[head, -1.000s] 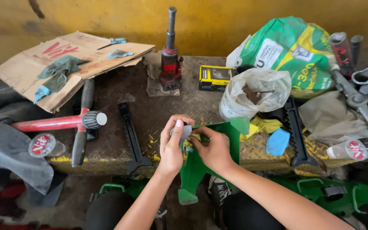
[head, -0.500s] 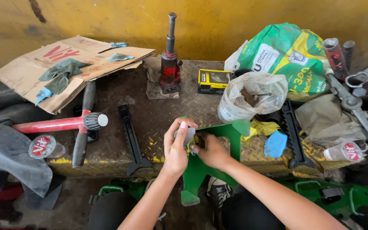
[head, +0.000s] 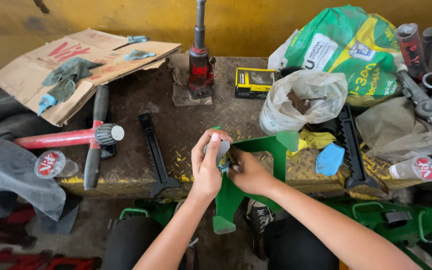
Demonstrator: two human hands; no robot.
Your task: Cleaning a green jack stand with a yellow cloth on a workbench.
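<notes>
Green sheet-metal bracket (head: pixel 256 165) sits upright at the desk (head: pixel 176 130) front edge; I judge it stiff, light, sharp-edged. My left hand (head: pixel 207 167) pinches a small grey piece (head: pixel 222 148) against it, right hand (head: pixel 248 174) closed on its flat edge.

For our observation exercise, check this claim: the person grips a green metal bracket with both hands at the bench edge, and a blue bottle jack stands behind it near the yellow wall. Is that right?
Not quite. The bottle jack is red, not blue, as the head view shows. The rest holds: the left hand and right hand grip the green metal bracket at the bench edge.
</notes>
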